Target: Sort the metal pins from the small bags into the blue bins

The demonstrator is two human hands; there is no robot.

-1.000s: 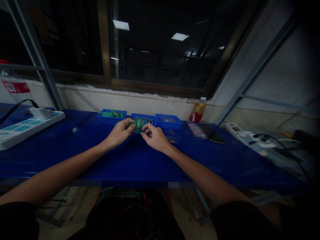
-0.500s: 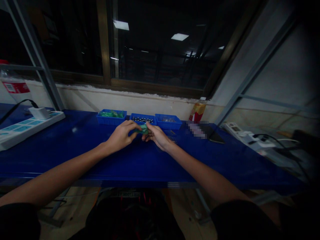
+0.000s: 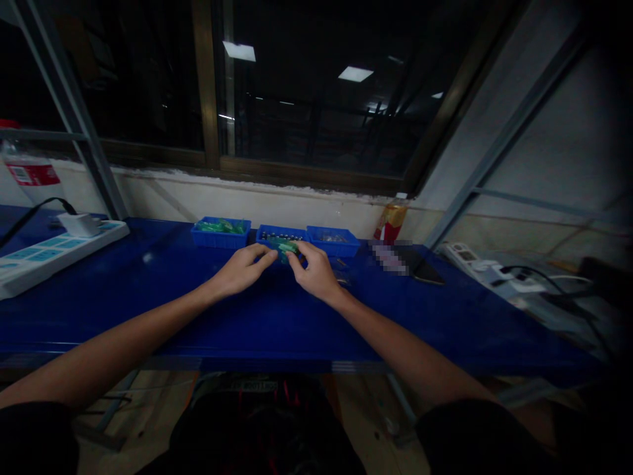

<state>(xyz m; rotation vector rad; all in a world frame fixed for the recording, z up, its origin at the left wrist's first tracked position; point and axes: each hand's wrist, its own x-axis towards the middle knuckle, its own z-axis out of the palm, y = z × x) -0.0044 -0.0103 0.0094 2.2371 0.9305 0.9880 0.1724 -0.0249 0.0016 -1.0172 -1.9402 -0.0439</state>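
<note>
A small see-through green plastic piece (image 3: 285,245) is held up between my hands, just in front of the middle blue bin (image 3: 264,230). My right hand (image 3: 315,269) pinches its right side between thumb and fingers. The thumb and forefinger of my left hand (image 3: 246,267) close on its left edge. More green pieces (image 3: 220,226) lie in the left blue bin (image 3: 210,239). Small dark shiny parts (image 3: 281,236) fill the middle bin. Clear small parts (image 3: 332,237) lie in the right blue bin (image 3: 343,248).
On the blue table (image 3: 237,330), a white power strip (image 3: 64,254) lies left and a dark phone (image 3: 428,272) right. A red and gold can or packet (image 3: 390,222) stands by the wall. A bottle (image 3: 32,171) is far left, and more cables and sockets (image 3: 509,277) sit right.
My fingers have shifted on the green piece, which has turned. My right hand has rolled over so its back faces me more, and my left hand has closed up beside it.
</note>
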